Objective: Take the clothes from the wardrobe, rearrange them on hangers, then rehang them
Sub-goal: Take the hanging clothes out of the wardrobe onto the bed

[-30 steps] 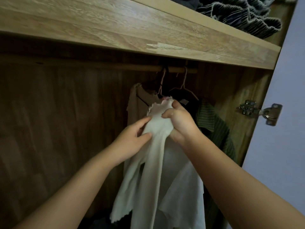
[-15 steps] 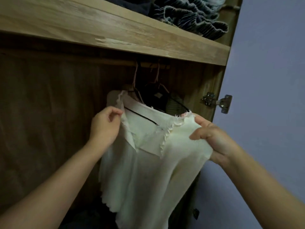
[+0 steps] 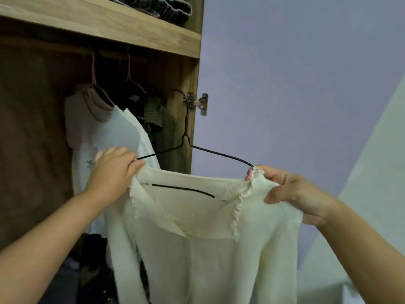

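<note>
Gripping cream top (image 3: 197, 233) shoulders, both hands, hanger (image 3: 186, 137) level, hook upward

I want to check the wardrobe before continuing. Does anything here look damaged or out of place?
Yes. The wardrobe has a bare hinge on its side panel, and no door shows on it. The cream top held by both hands sits unevenly on its black hanger, whose hook is off the rail.

Cream top held on a wire hanger

The cream top (image 3: 210, 227) is gripped at its shoulders by the left hand (image 3: 111, 172) and right hand (image 3: 295, 194); the wire hanger (image 3: 186, 137) is seen at frame centre.
</note>
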`<state>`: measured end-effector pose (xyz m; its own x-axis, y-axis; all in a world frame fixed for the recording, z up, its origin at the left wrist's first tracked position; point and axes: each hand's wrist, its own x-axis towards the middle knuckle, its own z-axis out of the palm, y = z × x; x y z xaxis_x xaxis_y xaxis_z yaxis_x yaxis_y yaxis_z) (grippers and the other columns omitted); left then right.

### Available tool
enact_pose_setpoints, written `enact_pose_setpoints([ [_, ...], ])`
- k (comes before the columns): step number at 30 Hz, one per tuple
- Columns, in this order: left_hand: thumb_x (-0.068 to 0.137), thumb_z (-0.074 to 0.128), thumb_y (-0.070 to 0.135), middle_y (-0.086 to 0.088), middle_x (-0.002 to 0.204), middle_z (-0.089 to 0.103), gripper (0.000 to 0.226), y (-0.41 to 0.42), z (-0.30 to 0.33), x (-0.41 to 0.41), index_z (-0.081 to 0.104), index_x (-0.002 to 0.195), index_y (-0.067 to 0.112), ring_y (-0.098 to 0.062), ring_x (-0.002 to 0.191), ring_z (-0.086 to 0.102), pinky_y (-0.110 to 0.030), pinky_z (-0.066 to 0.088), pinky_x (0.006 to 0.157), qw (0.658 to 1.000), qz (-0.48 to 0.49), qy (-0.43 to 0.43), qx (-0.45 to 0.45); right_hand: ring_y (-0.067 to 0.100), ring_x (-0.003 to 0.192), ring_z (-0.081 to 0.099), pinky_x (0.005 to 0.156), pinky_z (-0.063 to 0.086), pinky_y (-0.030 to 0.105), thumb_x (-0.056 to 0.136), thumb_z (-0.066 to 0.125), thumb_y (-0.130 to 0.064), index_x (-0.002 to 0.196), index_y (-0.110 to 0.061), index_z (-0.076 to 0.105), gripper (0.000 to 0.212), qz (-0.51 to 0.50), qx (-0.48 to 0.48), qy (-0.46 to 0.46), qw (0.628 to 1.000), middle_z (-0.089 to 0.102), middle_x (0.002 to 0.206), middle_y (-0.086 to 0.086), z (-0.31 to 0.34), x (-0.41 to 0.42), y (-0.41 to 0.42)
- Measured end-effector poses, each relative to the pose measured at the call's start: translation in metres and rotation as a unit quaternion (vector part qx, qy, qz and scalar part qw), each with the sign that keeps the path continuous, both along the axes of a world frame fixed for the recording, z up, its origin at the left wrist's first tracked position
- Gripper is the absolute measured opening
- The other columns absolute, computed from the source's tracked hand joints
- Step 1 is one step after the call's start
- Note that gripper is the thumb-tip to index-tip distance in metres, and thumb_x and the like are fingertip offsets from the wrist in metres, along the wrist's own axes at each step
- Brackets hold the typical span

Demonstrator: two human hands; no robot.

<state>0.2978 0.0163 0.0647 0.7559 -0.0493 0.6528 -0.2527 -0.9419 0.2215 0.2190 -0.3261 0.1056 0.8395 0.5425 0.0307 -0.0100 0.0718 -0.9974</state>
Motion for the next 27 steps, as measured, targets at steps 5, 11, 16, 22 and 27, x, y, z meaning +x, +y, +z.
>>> enact_pose_setpoints([
  [5, 0.089, 0.06, 0.015, -0.01, 0.061, 0.046, 0.033, -0.042, -0.014, -0.013, 0.052, 0.061, 0.002, -0.037, 0.057, 0.054, -0.033, 0.033, 0.052, 0.996, -0.087, 0.003, 0.017, 0.016, 0.08, 0.066, 0.07, 0.053, 0.026, 0.078, 0.042, 0.026, 0.105, -0.016, 0.069, 0.057, -0.112, -0.139, -0.047, 0.983, 0.07, 0.091, 0.005, -0.004, -0.039, -0.043],
  [11, 0.084, 0.05, 0.03, -0.009, 0.046, 0.05, 0.04, -0.103, -0.019, -0.018, 0.054, 0.054, 0.003, -0.026, 0.039, 0.044, -0.032, 0.038, 0.039, 0.969, -0.244, -0.042, 0.002, 0.013, 0.067, 0.053, 0.067, 0.043, 0.031, 0.087, 0.063, -0.009, 0.077, -0.02, 0.069, 0.016, -0.299, -0.292, -0.093, 0.903, 0.06, 0.069, -0.001, -0.012, -0.105, -0.079],
  [16, 0.092, 0.028, 0.053, -0.01, 0.044, 0.047, 0.067, -0.15, -0.026, -0.025, 0.049, 0.052, 0.004, -0.024, 0.037, 0.043, -0.025, 0.027, 0.044, 0.93, -0.36, -0.073, 0.006, 0.015, 0.06, 0.041, 0.06, 0.034, 0.027, 0.09, 0.056, -0.031, 0.071, -0.004, 0.061, 0.033, -0.46, -0.294, -0.045, 0.837, 0.045, 0.062, 0.004, -0.034, -0.161, -0.084],
  [22, 0.082, 0.039, 0.041, -0.009, 0.045, 0.048, 0.047, -0.216, -0.039, -0.056, 0.045, 0.051, 0.005, -0.029, 0.037, 0.05, -0.02, 0.023, 0.044, 0.893, -0.447, -0.051, 0.025, 0.009, 0.05, 0.036, 0.047, 0.026, 0.021, 0.093, 0.055, -0.019, 0.061, -0.012, 0.053, 0.033, -0.6, -0.334, -0.008, 0.727, 0.039, 0.055, -0.001, -0.062, -0.243, -0.088],
  [27, 0.079, 0.04, 0.048, -0.007, 0.047, 0.05, 0.048, -0.285, -0.045, -0.099, 0.044, 0.052, 0.01, -0.03, 0.042, 0.05, -0.02, 0.019, 0.045, 0.85, -0.527, -0.023, 0.008, 0.014, 0.056, 0.04, 0.056, 0.029, 0.028, 0.093, 0.054, -0.019, 0.066, -0.001, 0.058, 0.033, -0.692, -0.346, -0.006, 0.634, 0.043, 0.059, 0.005, -0.064, -0.323, -0.096],
])
